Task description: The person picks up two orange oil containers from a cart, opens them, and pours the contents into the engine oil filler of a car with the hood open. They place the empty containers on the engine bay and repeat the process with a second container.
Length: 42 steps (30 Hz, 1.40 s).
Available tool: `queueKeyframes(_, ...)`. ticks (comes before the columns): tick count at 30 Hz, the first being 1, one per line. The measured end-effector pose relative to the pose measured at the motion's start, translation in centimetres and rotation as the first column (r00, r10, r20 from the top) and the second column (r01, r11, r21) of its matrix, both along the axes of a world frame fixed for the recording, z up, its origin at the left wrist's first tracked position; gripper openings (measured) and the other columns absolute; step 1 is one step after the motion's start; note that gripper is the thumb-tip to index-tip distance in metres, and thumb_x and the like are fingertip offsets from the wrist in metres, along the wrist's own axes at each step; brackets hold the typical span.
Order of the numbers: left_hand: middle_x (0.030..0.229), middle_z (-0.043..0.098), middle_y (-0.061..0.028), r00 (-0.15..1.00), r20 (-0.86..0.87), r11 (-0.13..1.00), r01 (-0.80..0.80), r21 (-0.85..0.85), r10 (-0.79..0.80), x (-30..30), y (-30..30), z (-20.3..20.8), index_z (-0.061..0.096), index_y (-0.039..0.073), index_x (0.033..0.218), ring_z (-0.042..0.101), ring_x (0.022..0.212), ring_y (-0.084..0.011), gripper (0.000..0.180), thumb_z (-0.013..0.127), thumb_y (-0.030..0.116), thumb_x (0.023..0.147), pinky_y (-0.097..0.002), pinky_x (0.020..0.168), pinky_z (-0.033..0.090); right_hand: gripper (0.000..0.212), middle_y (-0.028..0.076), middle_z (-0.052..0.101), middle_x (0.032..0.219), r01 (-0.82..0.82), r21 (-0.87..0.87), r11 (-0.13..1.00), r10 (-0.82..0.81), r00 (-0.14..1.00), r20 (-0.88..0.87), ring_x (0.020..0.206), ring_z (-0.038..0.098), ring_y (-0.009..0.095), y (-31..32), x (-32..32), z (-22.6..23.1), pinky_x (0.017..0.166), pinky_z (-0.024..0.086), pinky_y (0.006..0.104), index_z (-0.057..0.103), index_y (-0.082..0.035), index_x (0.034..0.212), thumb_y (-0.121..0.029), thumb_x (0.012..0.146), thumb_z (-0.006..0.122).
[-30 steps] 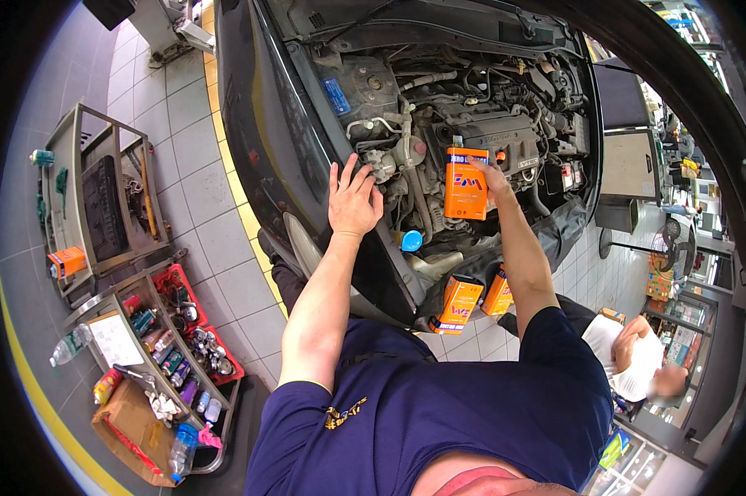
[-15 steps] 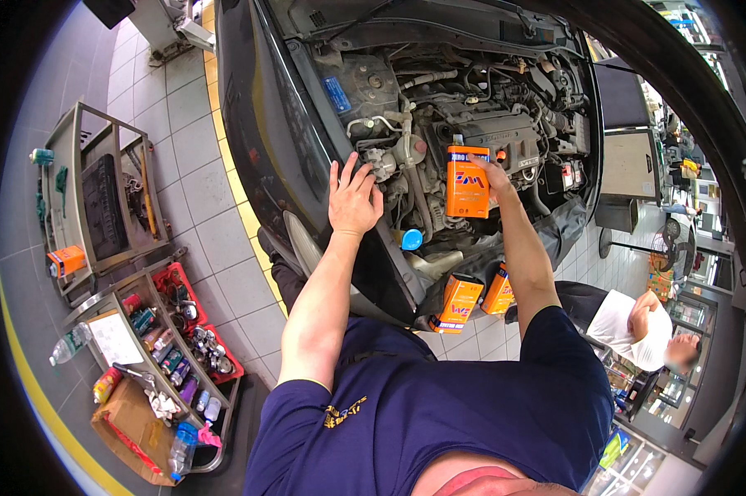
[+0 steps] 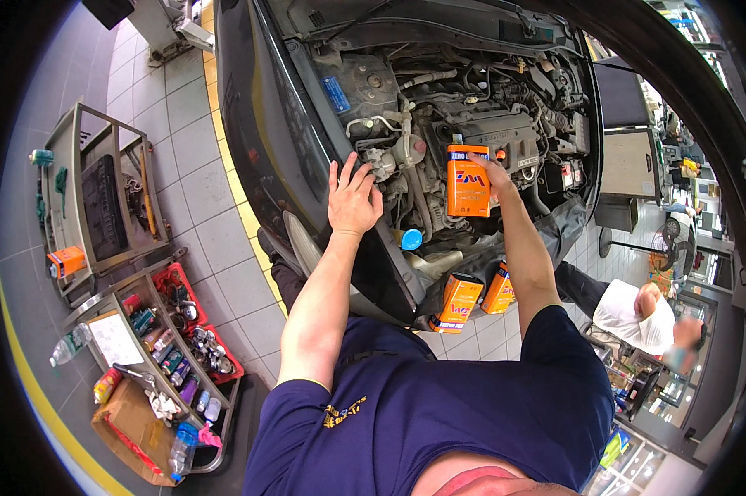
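Note:
My right hand [image 3: 492,175] grips an orange oil can [image 3: 468,192] with a dark blue top band, held over the engine [image 3: 489,128]. The can looks tipped with its neck toward the engine; whether oil is flowing out does not show. Fingers spread, my left hand [image 3: 355,198] rests on the inner edge of the black car fender [image 3: 257,149]. A round blue cap [image 3: 411,240] lies at the front of the engine bay. Two more orange cans, a left one [image 3: 459,302] and a right one [image 3: 498,289], stand at the car's front edge.
To the left are a metal cart [image 3: 92,182] and a tool trolley [image 3: 100,302] loaded with spray cans, red trays and bottles. A person in a white shirt [image 3: 633,316] is at the right. The raised hood [image 3: 687,74] arches over the upper right.
The can in my right hand has barely shifted, and my left hand keeps its place. The person in white at the right has moved slightly.

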State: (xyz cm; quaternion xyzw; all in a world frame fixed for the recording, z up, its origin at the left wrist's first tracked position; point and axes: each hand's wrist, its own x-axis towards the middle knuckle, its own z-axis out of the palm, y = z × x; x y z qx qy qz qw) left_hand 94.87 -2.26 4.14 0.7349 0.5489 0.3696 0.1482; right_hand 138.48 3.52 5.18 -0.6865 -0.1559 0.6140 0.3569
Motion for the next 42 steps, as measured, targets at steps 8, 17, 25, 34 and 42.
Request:
queueKeyframes(8, 0.141, 0.079, -0.0042, 1.0, 0.001, 1.0, -0.004, 0.01, 0.004, 0.0, 0.0, -0.1, 0.086, 0.007, 0.111, 0.054, 0.164, -0.0313, 0.023, 0.074, 0.017, 0.095, -0.0612, 0.144, 0.027, 0.117, 0.019, 0.081, 0.127, -0.005, -0.071, 0.997, 0.003, 1.0, -0.029, 0.099, 0.086, 0.028, 0.2, 0.4, 0.2, 0.084, 0.074, 0.0502, 0.022, 0.008, 0.174, -0.024, 0.095, 0.102)
queueKeyframes(17, 0.141, 0.079, -0.0034, 1.0, 0.002, 1.0, -0.001, 0.007, 0.001, 0.0, 0.0, -0.1, 0.086, 0.007, 0.112, 0.054, 0.163, -0.0312, 0.023, 0.073, 0.016, 0.095, -0.0619, 0.144, 0.028, 0.084, 0.016, 0.083, 0.12, -0.045, -0.082, 0.996, 0.045, 0.999, -0.013, 0.096, 0.086, 0.026, 0.3, 0.6, 0.1, 0.08, 0.073, 0.0464, 0.054, 0.007, 0.152, -0.031, 0.095, 0.102)
queueKeyframes(25, 0.141, 0.079, -0.003, 1.0, 0.004, 1.0, -0.001, 0.014, 0.001, 0.0, 0.0, 0.0, 0.085, 0.007, 0.112, 0.054, 0.163, -0.0311, 0.023, 0.074, 0.017, 0.095, -0.0618, 0.144, 0.027, 0.075, 0.015, 0.085, 0.115, -0.004, -0.04, 0.999, 0.006, 0.998, 0.058, 0.091, 0.086, 0.026, 0.4, 0.2, -0.1, 0.08, 0.073, 0.0466, 0.061, 0.007, 0.146, -0.03, 0.095, 0.102)
queueKeyframes(34, 0.142, 0.078, -0.003, 1.0, -0.001, 1.0, 0.001, 0.004, -0.001, 0.0, -0.1, 0.0, 0.085, 0.007, 0.113, 0.053, 0.164, -0.0309, 0.023, 0.074, 0.017, 0.095, -0.0618, 0.144, 0.027, 0.058, 0.015, 0.086, 0.115, -0.024, -0.049, 0.999, 0.024, 1.0, 0.001, 0.093, 0.087, 0.027, 0.3, -0.6, 1.3, 0.081, 0.074, 0.0474, 0.07, 0.007, 0.137, -0.027, 0.1, 0.098)
queueKeyframes(42, 0.143, 0.078, -0.0027, 1.0, -0.01, 1.0, 0.009, -0.017, -0.009, -0.1, -0.1, 0.0, 0.085, 0.008, 0.114, 0.053, 0.164, -0.0308, 0.024, 0.074, 0.018, 0.095, -0.0615, 0.145, 0.026, 0.096, 0.02, 0.081, 0.124, -0.02, -0.045, 0.999, 0.019, 1.0, -0.006, 0.098, 0.086, 0.03, 0.5, 0.4, 0.4, 0.081, 0.075, 0.0516, 0.042, 0.011, 0.16, -0.026, 0.095, 0.102)
